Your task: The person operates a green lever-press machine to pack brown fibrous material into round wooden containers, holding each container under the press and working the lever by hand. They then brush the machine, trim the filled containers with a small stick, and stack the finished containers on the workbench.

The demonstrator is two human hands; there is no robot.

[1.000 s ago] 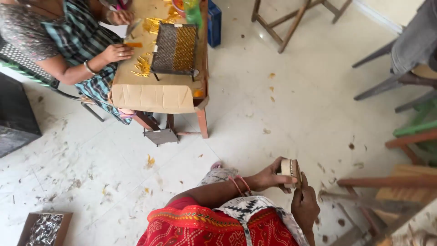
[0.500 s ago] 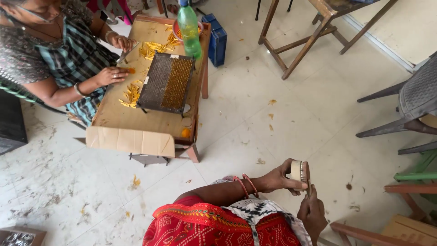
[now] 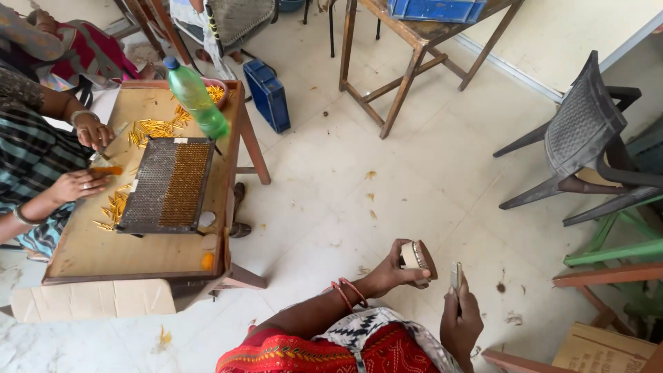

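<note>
**Brush and blade, both held**

Left hand (image 3: 395,271): fingers closed round a small oval wooden brush (image 3: 418,255), raised over the pale tiled floor (image 3: 387,179). Right hand (image 3: 461,324): pinching a thin flat metal strip (image 3: 456,277), upright, just beside brush.

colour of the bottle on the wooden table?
Green, with a blue cap; the bottle shows clearly in the head view, near the table's far edge.

Right hand (image 3: 461,324) wraps a thin metal piece (image 3: 456,276), lower end hidden, too small to identify. Left hand (image 3: 391,271) covers part of the round wooden brush (image 3: 418,255). Blue crate (image 3: 435,9) and cardboard box (image 3: 602,350) cut by frame edges.
</note>
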